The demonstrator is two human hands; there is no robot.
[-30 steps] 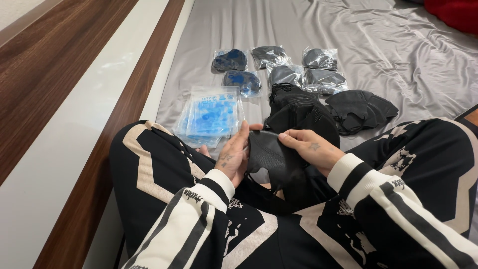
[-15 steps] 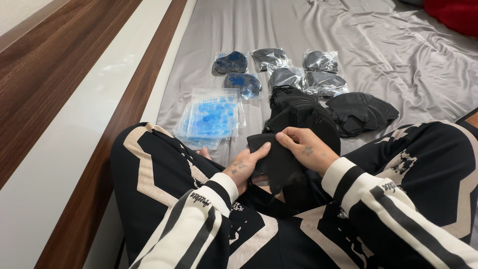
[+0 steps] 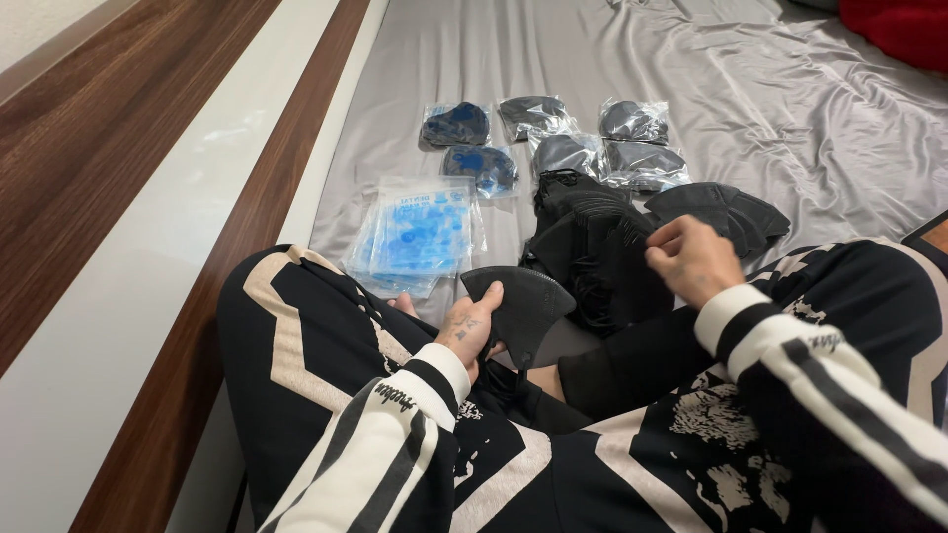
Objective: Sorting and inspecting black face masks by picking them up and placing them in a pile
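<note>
My left hand [image 3: 468, 326] holds a folded black face mask [image 3: 523, 306] over my lap, thumb on its top edge. My right hand [image 3: 691, 259] is further right, fingers pinched at the edge of a heap of loose black masks [image 3: 592, 247] on the grey bed sheet [image 3: 770, 118]. A second pile of black masks [image 3: 726, 212] lies just behind that hand. A stack of clear blue-printed plastic pouches [image 3: 420, 232] lies left of the heap, near my left knee.
Several sealed clear bags with dark masks [image 3: 553, 138] lie in two rows further up the sheet. A wooden and white bed frame [image 3: 178, 227] runs along the left. A red cushion [image 3: 904, 30] sits at the top right corner.
Both hands were together on one black mask. Now my right hand has let go and moved right to the mask heap, while my left hand keeps the mask.
</note>
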